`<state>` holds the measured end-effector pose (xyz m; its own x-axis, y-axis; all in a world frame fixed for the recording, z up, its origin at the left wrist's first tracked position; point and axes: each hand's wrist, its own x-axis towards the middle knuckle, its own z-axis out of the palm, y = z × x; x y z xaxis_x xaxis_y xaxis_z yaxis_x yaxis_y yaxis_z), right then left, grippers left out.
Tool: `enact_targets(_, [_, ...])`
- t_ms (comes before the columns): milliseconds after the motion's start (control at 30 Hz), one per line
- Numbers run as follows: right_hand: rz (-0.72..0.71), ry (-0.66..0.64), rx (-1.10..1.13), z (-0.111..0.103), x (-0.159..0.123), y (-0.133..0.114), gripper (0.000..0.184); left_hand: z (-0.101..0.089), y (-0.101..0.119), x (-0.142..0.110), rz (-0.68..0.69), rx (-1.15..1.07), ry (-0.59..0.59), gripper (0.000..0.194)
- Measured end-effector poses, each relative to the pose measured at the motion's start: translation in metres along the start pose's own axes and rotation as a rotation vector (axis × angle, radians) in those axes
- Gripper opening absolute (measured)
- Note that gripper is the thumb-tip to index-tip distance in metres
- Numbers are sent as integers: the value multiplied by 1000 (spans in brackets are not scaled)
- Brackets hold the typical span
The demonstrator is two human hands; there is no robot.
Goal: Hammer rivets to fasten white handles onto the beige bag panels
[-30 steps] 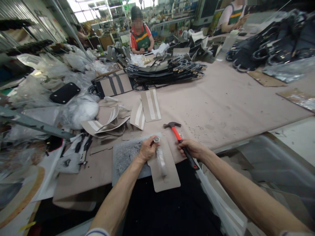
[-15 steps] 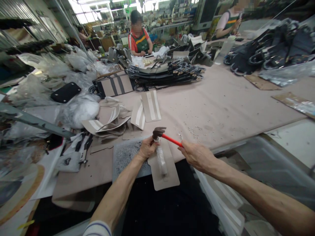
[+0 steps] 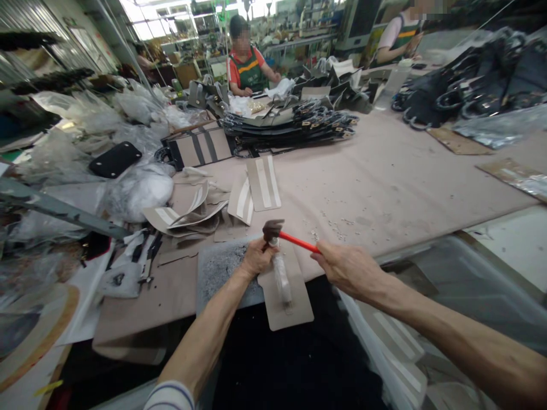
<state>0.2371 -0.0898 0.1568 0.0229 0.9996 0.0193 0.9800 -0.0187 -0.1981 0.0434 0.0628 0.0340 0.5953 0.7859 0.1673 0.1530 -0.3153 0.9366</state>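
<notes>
A claw hammer with a red handle is gripped in my right hand. Its dark head is directly above the fingertips of my left hand. Those fingers are closed in a pinch around something small and pale, mostly hidden by the fingers and the hammer head. Beneath them lies a beige panel with rounded corners. A strap-like strip in clear plastic wrap runs along its middle. Part of the panel rests over a worn grey slab at the table's edge.
Beige panels with white stripes lie beyond my hands. Small metal bits are scattered on the table. Dark bag pieces are stacked farther back. A clear plastic bin stands at right. A co-worker sits opposite.
The hammer head has shifted very slightly left; both hands stay nearly in place. Across the table, the co-worker's arm has moved outward to the right.
</notes>
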Motion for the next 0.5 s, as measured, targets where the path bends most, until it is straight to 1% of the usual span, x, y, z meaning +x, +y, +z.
enact_targets(100, [101,218,76,-10,4,-3,30,-1,1,0,30,-16,-45,15])
enact_targets(133, [129,268,99,-11,4,-5,31,-1,2,0,30,-24,-56,15])
enact_targets(167, [138,271,105,-10,3,-6,31,0,2,0,24,-31,-57,15])
enact_targets(200, [133,220,93,-7,1,-7,30,0,2,0,12,-33,-52,14])
enact_targets(300, [98,-54,12,5,-4,-3,25,1,0,0,-20,-30,-29,13])
enact_targets(333, [103,-110,-3,8,-5,1,25,1,0,0,-23,-29,-24,14])
enact_targets(400, [159,-133,8,15,-3,11,27,1,1,0,-9,-31,-27,15])
enact_targets(500, [268,-148,117,29,8,29,31,0,2,0,21,-46,-35,13])
